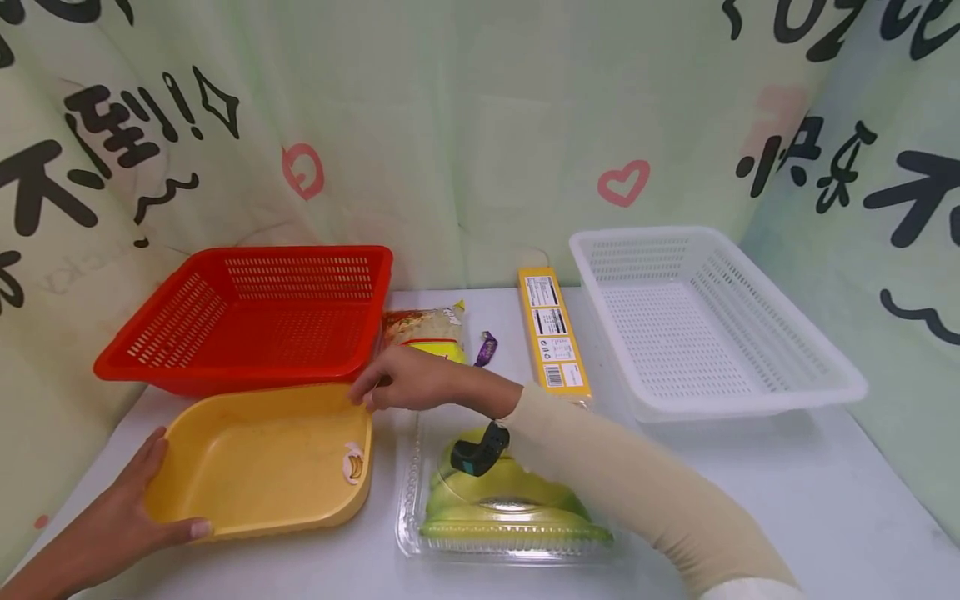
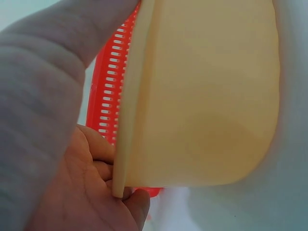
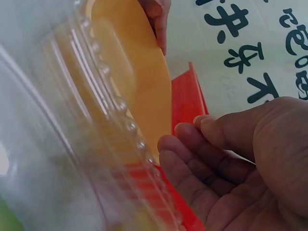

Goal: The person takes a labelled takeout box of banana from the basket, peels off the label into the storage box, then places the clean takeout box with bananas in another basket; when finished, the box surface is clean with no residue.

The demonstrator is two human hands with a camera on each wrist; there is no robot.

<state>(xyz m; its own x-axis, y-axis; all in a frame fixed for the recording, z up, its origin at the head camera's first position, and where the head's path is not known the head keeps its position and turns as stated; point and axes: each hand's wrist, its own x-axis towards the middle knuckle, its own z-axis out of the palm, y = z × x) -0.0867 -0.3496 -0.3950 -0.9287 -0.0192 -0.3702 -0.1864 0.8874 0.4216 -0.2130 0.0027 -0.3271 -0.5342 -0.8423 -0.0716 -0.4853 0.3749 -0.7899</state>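
A yellow plastic basin (image 1: 258,467), with a small banana sticker (image 1: 353,463) inside its right end, is in front of a red basket (image 1: 300,333). My left hand (image 1: 142,508) grips the basin's left end, thumb at the near rim and fingers round the far side. Its outer face fills much of the left wrist view. My right hand (image 1: 408,379) is at the basin's far right corner, and in the right wrist view its loosely bent fingers (image 3: 185,166) appear just off the rim. Below the right forearm lies a clear plastic box (image 1: 517,521) of green-yellow fruit, maybe bananas.
A white basket (image 1: 712,325) stands at the back right. A long yellow box (image 1: 555,333) lies left of it. A food packet (image 1: 427,325) and a small purple wrapped candy (image 1: 486,348) lie between the baskets. A printed curtain (image 1: 465,142) closes off the table's back.
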